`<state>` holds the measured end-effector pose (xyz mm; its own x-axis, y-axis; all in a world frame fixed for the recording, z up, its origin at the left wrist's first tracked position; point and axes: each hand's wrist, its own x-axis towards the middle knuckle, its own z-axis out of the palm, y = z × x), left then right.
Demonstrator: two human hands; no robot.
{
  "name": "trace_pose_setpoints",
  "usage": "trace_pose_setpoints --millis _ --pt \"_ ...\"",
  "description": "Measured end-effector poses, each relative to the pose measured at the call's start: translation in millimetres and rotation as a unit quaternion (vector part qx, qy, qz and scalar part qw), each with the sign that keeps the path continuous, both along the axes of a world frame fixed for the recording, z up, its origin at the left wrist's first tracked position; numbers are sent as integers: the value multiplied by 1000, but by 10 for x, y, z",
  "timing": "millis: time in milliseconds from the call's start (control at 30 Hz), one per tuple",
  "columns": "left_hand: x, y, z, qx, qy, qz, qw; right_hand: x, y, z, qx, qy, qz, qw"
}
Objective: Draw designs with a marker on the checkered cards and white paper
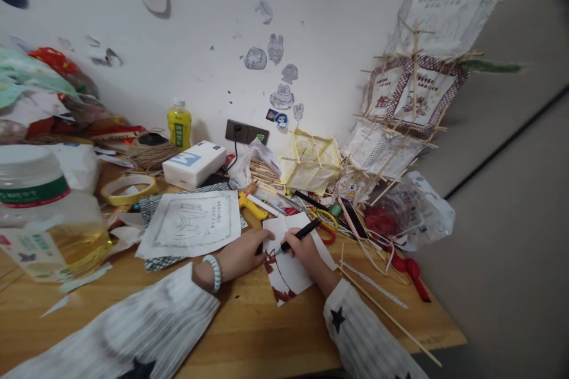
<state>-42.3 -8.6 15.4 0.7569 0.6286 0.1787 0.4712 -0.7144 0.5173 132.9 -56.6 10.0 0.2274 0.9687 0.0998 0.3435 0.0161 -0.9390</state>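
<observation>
A white sheet of paper (297,275) with dark red drawing along its left side and lower corner lies on the wooden table. My right hand (304,251) is closed round a black marker pen (306,230), its tip at the red drawing near the sheet's left edge. At that same edge my left hand (242,254) holds the sheet with thumb and fingers; a small dark patch between them is unclear. Left of the hands, a paper with a line drawing (191,224) lies on a patterned sheet. Just behind the sheet is a yellow glue gun (252,206).
Along the right stands a tall stick-and-paper lantern frame (413,95). A large clear jar (44,219) is at the left, near a tape roll (128,189), a white box (194,164) and a yellow bottle (179,124). Scissors (326,219), a phone (353,217) and thin sticks (391,314) lie rightward.
</observation>
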Motion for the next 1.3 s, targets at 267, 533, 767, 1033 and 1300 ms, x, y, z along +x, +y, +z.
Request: trace_pose_setpoints --millis 267,533,767,1033,1300 --pt "0 -4 1 1 -4 -1 1000 18 19 -37 7 3 -3 1000" --pt "0 30 -33 -2 -8 -2 1000 -2 19 -52 -5 37 14 999" --pt "-1 44 -69 6 -16 -4 1000 2 11 -68 -1 14 17 1000" --pt "5 33 -37 -3 -12 -7 1000 2 8 -69 -9 15 22 1000" --pt "3 47 -61 0 -16 -12 1000 13 21 -86 -8 9 21 1000"
